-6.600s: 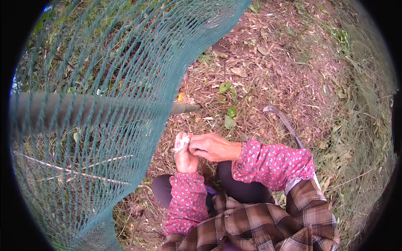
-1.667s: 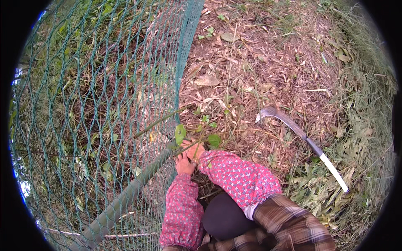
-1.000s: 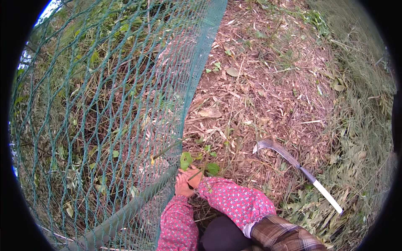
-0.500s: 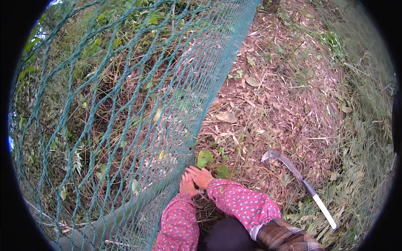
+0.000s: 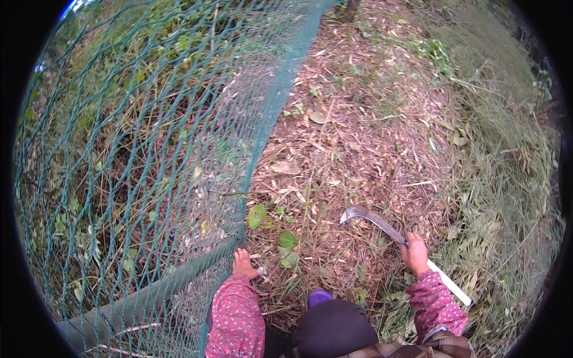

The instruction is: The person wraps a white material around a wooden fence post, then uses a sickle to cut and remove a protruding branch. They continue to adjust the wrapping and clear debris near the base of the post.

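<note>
Right hand clenches the curved grey-bladed sickle at lower right (pickup step); left hand, fingers released, rests by the green wire-mesh fence.

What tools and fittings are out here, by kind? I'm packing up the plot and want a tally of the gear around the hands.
Curved metal sickle with a pale handle, under the right hand: 1
Green mesh net fence, its lower edge by the left hand: 1
Grey-green round pole lying along the net's foot: 1
Total: 3
</note>
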Demonstrator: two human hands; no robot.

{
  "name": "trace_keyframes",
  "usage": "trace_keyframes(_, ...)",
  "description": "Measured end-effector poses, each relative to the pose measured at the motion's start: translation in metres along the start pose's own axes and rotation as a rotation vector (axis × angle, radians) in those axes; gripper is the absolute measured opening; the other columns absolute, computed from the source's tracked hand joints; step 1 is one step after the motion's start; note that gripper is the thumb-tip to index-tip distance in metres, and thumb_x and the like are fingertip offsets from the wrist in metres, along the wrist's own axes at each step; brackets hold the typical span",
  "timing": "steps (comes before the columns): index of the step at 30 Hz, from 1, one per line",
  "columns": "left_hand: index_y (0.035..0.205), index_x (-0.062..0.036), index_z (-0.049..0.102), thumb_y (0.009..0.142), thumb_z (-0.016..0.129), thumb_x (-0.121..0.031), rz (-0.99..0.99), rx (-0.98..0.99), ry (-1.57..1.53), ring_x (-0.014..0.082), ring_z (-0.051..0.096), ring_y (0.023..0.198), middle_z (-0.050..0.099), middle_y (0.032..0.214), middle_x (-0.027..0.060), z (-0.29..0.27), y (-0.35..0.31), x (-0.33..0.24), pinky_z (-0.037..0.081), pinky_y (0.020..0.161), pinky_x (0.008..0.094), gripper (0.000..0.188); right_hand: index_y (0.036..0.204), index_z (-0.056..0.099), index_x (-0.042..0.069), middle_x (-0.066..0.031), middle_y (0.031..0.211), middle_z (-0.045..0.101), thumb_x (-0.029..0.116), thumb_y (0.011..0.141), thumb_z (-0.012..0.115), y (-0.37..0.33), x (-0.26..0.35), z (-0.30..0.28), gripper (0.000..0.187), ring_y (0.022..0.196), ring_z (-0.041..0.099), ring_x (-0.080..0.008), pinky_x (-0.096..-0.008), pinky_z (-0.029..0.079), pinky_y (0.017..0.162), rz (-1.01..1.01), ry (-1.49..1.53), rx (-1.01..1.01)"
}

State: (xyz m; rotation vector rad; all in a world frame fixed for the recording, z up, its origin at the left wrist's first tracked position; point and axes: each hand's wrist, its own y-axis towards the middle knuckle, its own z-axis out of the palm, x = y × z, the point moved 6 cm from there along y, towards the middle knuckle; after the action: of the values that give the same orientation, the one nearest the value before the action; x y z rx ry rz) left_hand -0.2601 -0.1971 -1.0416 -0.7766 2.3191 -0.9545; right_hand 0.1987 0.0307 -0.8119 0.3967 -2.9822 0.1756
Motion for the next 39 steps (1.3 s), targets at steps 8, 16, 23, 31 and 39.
trace_keyframes(8, 0.139, 0.0003, 0.019, 0.059, 0.073, -0.054, 0.025, -0.014, 0.042, 0.0353, 0.011, 0.138, 0.014, 0.148, 0.0207, 0.008, 0.013, 0.011, 0.024, 0.107, 0.0485, 0.111, 0.086, 0.052, 0.0, -0.0216, 0.076, 0.058, 0.017, 0.066, 0.063, -0.038, -0.08, 0.025, 0.029, 0.068, 0.058, -0.0392, -0.0454, 0.049, 0.063, -0.044, -0.033, 0.452)
trace_keyframes(16, 0.14, 0.0004, 0.018, 0.056, 0.078, -0.048, 0.013, 0.007, 0.051, 0.0375, 0.013, 0.137, 0.016, 0.147, 0.0223, 0.008, 0.017, 0.016, 0.025, 0.108, 0.0457, 0.113, 0.094, 0.051, -0.004, -0.0199, 0.07, 0.058, 0.009, 0.069, 0.067, 0.002, 0.022, -0.107, 0.033, 0.061, 0.06, -0.0344, -0.041, 0.048, 0.059, -0.13, 0.502, 0.334)
trace_keyframes(23, 0.139, 0.0007, 0.019, 0.062, 0.071, -0.041, -0.035, -0.009, 0.14, 0.0355, 0.014, 0.137, 0.016, 0.147, 0.0207, 0.007, 0.011, 0.007, 0.027, 0.107, 0.0462, 0.101, 0.121, 0.048, -0.002, 0.0012, 0.064, 0.054, 0.007, 0.081, 0.062, 0.006, 0.055, -0.064, 0.042, 0.046, 0.049, -0.0061, -0.0212, 0.039, 0.04, 0.128, 0.864, 0.741)
trace_keyframes(31, 0.14, 0.0003, 0.018, 0.061, 0.073, -0.046, -0.059, 0.01, 0.08, 0.0342, 0.014, 0.137, 0.016, 0.147, 0.0196, 0.001, 0.004, 0.0, 0.026, 0.107, 0.0478, 0.107, 0.119, 0.05, 0.0, -0.0061, 0.065, 0.056, 0.012, 0.083, 0.057, 0.173, 0.186, 0.021, 0.038, 0.053, 0.055, -0.0133, -0.0294, 0.045, 0.047, -0.164, 1.015, 0.243)
trace_keyframes(39, 0.14, 0.001, 0.016, 0.059, 0.075, -0.049, -0.07, 0.028, 0.147, 0.0346, 0.013, 0.137, 0.014, 0.148, 0.0194, 0.01, 0.01, 0.003, 0.025, 0.107, 0.0485, 0.112, 0.109, 0.045, -0.015, -0.0235, 0.064, 0.059, 0.005, 0.081, 0.052, 0.216, 0.263, 0.035, 0.035, 0.053, 0.061, -0.0327, -0.0395, 0.048, 0.045, -0.368, 0.751, 0.086)
